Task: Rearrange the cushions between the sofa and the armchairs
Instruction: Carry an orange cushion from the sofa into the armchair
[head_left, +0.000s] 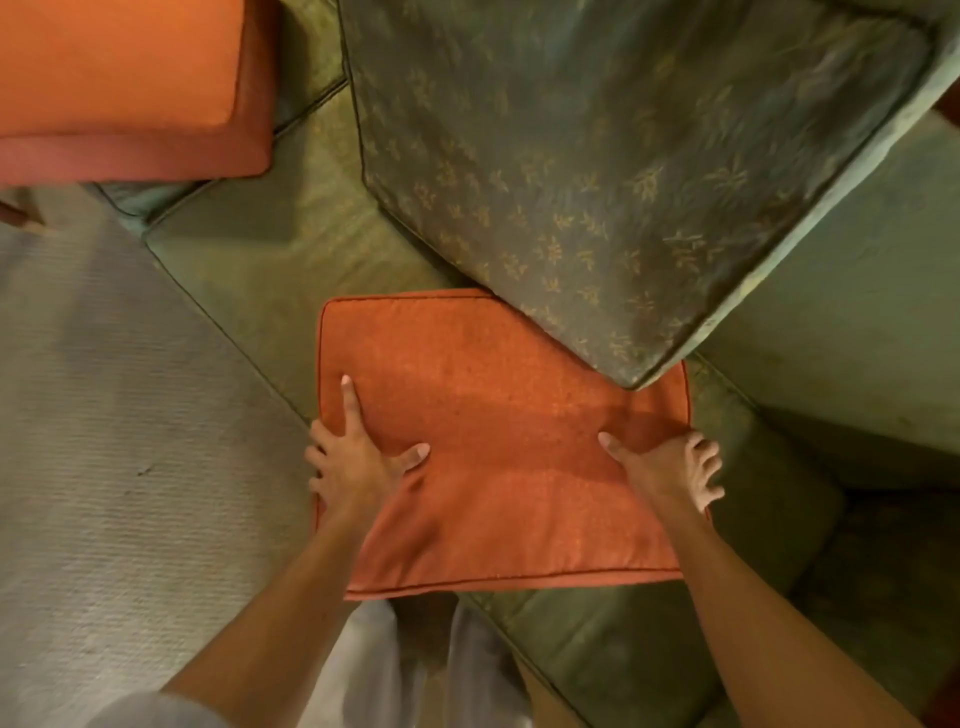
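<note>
A flat orange cushion (498, 431) with dark piping lies on the green sofa seat (260, 260); its far right corner is tucked under a large dark green patterned back cushion (623, 156). My left hand (358, 457) grips its left edge, index finger and thumb stretched on top, the other fingers wrapped over the side. My right hand (670, 467) holds the right edge, thumb on top and fingers curled around the piping. Two more orange cushions (119, 78) are stacked at the top left.
Pale ribbed carpet (104, 415) covers the floor on the left, up to the sofa's front edge. The sofa's light green arm (857, 312) rises at the right. My legs in light trousers (405, 660) stand against the sofa front.
</note>
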